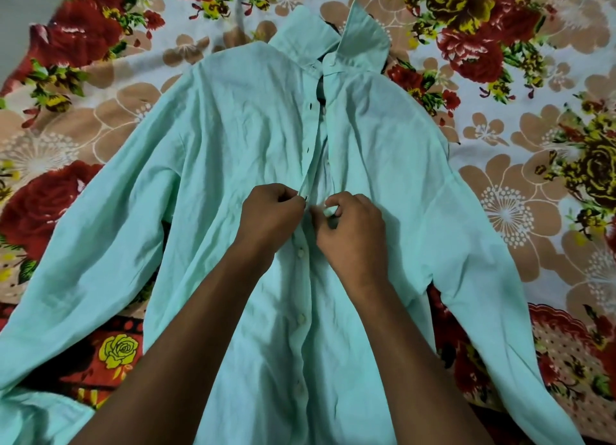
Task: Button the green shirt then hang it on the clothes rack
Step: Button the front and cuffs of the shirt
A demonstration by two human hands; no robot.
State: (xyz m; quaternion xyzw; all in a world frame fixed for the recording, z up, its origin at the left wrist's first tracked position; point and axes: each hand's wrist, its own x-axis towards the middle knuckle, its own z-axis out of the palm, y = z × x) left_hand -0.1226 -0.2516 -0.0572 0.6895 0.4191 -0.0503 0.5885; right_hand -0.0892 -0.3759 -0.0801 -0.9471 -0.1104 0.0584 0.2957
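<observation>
Spread across the whole scene: a floral bedsheet (pixel 520 118). Laid flat on it, front up, collar far, sleeves out left and right: the green shirt (pixel 240 138). Fastened along the near half of the placket, open from mid-chest to collar. At mid-placket, left hand (pixel 270 216) pinching the buttonhole edge; right hand (pixel 353 226), touching it, clenched on the button-side edge.
</observation>
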